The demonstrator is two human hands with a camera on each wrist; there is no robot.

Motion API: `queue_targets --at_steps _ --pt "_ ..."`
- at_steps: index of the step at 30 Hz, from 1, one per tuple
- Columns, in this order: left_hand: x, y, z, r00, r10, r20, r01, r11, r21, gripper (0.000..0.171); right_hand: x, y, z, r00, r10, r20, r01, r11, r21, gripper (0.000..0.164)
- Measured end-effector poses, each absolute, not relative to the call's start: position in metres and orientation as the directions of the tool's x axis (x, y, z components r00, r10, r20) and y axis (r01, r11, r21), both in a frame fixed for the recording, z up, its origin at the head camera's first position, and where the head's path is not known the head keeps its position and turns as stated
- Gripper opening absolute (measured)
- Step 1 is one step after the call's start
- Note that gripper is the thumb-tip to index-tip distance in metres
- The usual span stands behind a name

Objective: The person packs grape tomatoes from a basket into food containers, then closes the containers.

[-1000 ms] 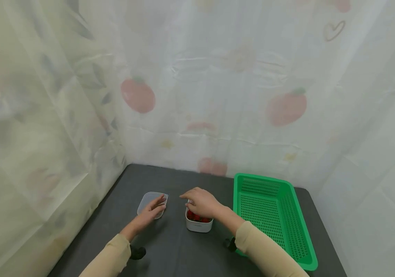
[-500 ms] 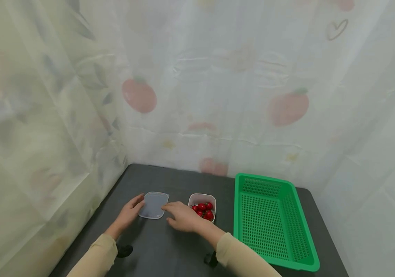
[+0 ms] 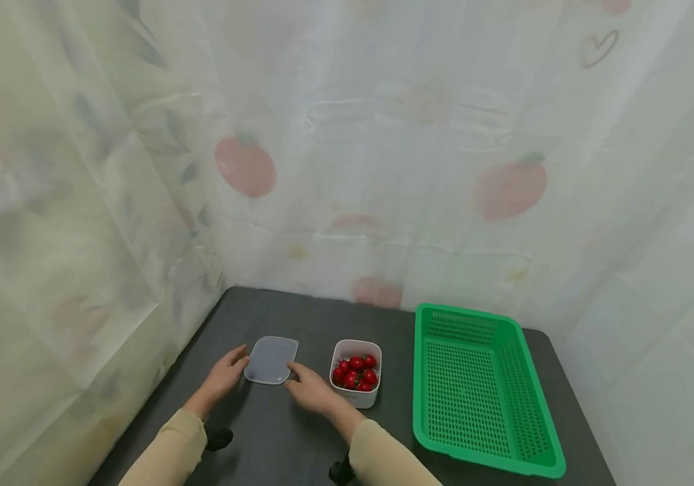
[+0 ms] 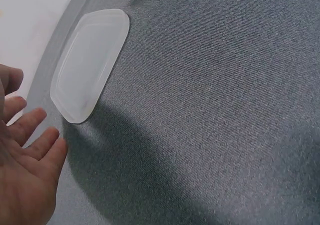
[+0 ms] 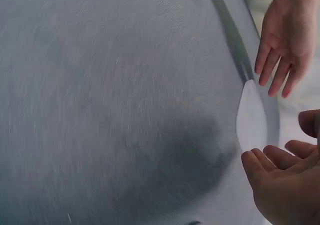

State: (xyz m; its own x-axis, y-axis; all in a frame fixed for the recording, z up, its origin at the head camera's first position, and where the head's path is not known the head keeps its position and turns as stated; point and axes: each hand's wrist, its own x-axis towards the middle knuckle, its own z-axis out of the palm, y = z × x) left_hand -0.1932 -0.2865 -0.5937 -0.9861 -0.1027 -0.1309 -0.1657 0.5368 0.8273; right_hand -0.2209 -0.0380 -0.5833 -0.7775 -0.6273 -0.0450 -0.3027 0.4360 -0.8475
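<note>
A translucent plastic lid (image 3: 271, 360) with rounded corners lies flat on the dark table. At its left edge is my left hand (image 3: 223, 378), fingers extended and apart; in the left wrist view the fingertips stop short of the lid (image 4: 90, 67). My right hand (image 3: 310, 389) is at the lid's right edge, fingers loosely bent, and the right wrist view has its fingertips overlapping the near end of the lid (image 5: 251, 117). Just right of that hand stands a white square container (image 3: 364, 399) holding several small red tomatoes (image 3: 354, 372) with green stems.
A large green perforated basket (image 3: 474, 391) takes up the right side of the table (image 3: 316, 317). Behind and beside the table hang pale printed curtains (image 3: 359, 169). A dark wrist mount (image 3: 219, 439) sits beneath the left sleeve.
My right hand has moved left from over the container to the lid's right side, uncovering the tomatoes. My left hand has drawn back from over the lid to its left edge.
</note>
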Motion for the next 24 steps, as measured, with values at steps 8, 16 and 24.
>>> queue_targets --at_steps 8,16,24 --pt "-0.201 -0.282 -0.595 -0.975 -0.131 -0.18 -0.222 0.524 0.822 0.062 -0.225 -0.053 -0.598 -0.855 -0.497 -0.147 0.035 0.226 -0.973 0.058" --pt "-0.207 -0.281 -0.594 -0.957 -0.157 -0.244 -0.289 0.462 0.838 0.073 -0.229 -0.058 -0.605 -0.84 -0.489 -0.237 0.292 -0.039 -0.956 0.058" --pt "-0.207 -0.279 -0.594 -0.953 -0.15 -0.263 -0.303 0.438 0.846 0.074 -0.226 -0.062 -0.604 -0.815 -0.509 -0.278 0.42 -0.186 -0.888 0.063"
